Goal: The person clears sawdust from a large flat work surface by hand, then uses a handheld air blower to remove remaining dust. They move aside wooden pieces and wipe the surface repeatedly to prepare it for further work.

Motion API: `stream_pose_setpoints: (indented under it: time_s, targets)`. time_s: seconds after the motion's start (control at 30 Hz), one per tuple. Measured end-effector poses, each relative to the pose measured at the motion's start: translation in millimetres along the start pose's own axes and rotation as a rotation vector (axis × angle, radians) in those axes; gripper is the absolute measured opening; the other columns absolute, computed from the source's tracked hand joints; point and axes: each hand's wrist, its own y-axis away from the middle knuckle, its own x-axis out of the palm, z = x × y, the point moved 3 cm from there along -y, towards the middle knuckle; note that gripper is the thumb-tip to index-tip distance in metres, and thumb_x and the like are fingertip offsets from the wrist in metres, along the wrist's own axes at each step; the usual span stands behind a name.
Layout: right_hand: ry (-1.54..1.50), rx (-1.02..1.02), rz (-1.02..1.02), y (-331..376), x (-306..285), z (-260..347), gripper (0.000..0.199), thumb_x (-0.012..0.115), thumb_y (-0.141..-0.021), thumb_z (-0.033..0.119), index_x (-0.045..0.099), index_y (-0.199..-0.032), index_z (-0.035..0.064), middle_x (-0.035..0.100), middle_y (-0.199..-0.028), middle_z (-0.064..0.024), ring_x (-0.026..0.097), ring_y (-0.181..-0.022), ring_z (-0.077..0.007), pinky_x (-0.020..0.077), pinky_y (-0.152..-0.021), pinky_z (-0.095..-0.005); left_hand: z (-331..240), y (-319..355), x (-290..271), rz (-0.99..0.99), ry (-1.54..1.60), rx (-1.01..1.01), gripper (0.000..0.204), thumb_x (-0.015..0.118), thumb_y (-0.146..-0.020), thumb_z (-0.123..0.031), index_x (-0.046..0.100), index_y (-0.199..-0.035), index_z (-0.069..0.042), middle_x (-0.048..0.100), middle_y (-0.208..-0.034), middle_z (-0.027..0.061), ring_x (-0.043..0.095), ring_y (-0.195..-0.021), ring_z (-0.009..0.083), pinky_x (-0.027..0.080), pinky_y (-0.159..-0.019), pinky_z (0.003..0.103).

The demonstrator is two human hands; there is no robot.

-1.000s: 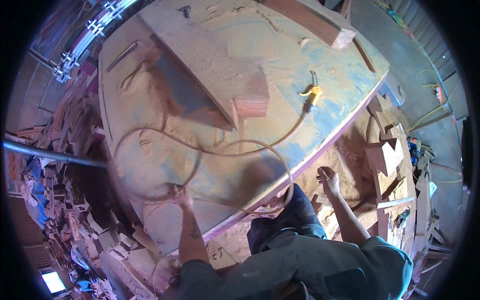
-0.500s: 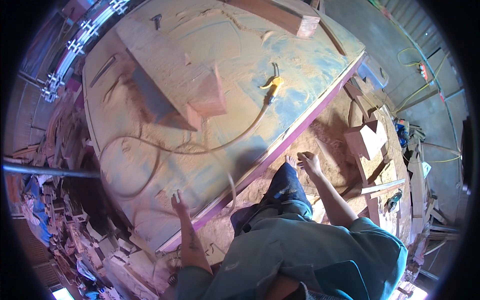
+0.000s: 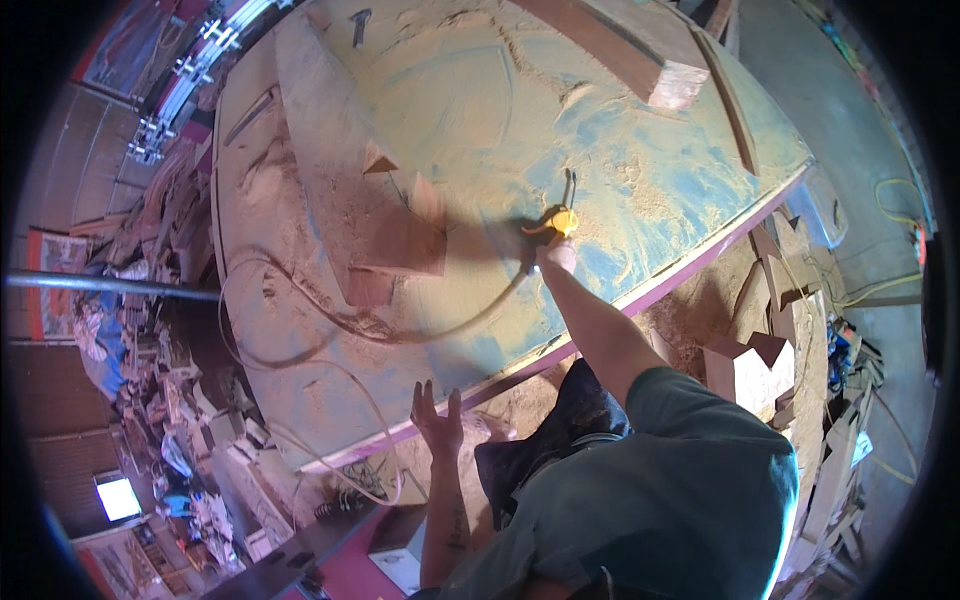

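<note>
My right hand (image 3: 558, 257) reaches out over the dusty table (image 3: 610, 280) and is closed on the yellow air blow gun (image 3: 565, 221). The gun's thin metal nozzle points away from me. A pale flexible hose (image 3: 455, 332) runs from it to the left and loops across the tabletop. My left hand (image 3: 437, 418) is raised by the table's near edge, fingers spread, holding nothing. Left of the blow gun lies a large wooden workpiece (image 3: 335, 170) covered in sawdust, with a reddish block end (image 3: 405, 240) nearest me.
A thick timber beam (image 3: 675, 80) lies at the table's far right, beside a narrow strip (image 3: 728, 105). A hammer-like tool (image 3: 360, 27) rests at the far left. Right of me stands a notched wooden block (image 3: 745, 375). Wood scraps (image 3: 190, 420) pile up on the left.
My right hand has moved from beside my leg up onto the table and taken hold of the blow gun. My left hand has shifted right, its fingers spread. The view has moved too.
</note>
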Motion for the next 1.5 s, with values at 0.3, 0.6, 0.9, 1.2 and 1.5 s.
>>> stream_pose_setpoints:
  time_s: [0.3, 0.6, 0.9, 1.2, 1.5]
  targets:
    - [-1.272, 0.064, 0.465, 29, -92, 33, 0.039, 0.061, -0.085, 0.02, 0.048, -0.12, 0.0089, 0.065, -0.09, -0.0124, 0.059, -0.055, -0.0228, 0.0448, -0.046, -0.0316, -56, 26, -26, -0.003, -0.066, -0.133, 0.073, 0.079, -0.073, -0.037, 0.052, -0.131, -0.003, 0.036, -0.143, 0.0247, 0.035, -0.131, 0.0385, 0.031, -0.106, 0.052]
    - [-1.355, -0.205, 0.642, 42, -255, 81, 0.051, 0.041, -0.098, 0.049, 0.047, -0.117, 0.0017, 0.063, -0.109, -0.0162, 0.044, -0.046, -0.011, 0.0407, -0.043, -0.0236, -74, -59, 41, 0.762, -0.429, 0.322, 0.042, 0.064, -0.081, -0.041, 0.063, -0.109, -0.01, 0.061, -0.106, 0.0189, 0.058, -0.104, 0.0346, 0.044, -0.091, 0.049]
    - [-1.071, 0.527, 1.073, 110, 3, -29, 0.049, 0.055, -0.088, 0.058, 0.056, -0.087, 0.0095, 0.06, -0.066, -0.0103, 0.049, -0.04, -0.0192, 0.0386, -0.035, -0.0312, -143, -146, -207, -0.262, -0.629, 0.577, 0.012, 0.071, -0.079, -0.009, 0.064, -0.088, -0.007, 0.062, -0.096, 0.0113, 0.057, -0.1, 0.0303, 0.042, -0.087, 0.045]
    - [-1.045, 0.311, 0.906, 16, 12, 81, 0.048, 0.052, -0.09, 0.056, 0.055, -0.088, 0.0077, 0.064, -0.07, -0.0138, 0.048, -0.04, -0.0182, 0.0383, -0.037, -0.0322, -196, -165, -236, -0.294, -0.486, 0.554, 0.024, 0.074, -0.077, -0.012, 0.065, -0.096, -0.001, 0.062, -0.102, 0.0143, 0.056, -0.103, 0.0336, 0.047, -0.086, 0.043]
    - [-1.25, 0.486, 0.339, 43, -124, -96, 0.046, 0.047, -0.093, 0.055, 0.056, -0.085, 0.0106, 0.064, -0.074, -0.0086, 0.038, -0.042, -0.0123, 0.0316, -0.039, -0.028, -112, -232, -141, -0.272, -0.111, 0.42, 0.022, 0.068, -0.086, -0.016, 0.064, -0.102, -0.001, 0.064, -0.102, 0.0164, 0.06, -0.096, 0.0335, 0.05, -0.079, 0.04]
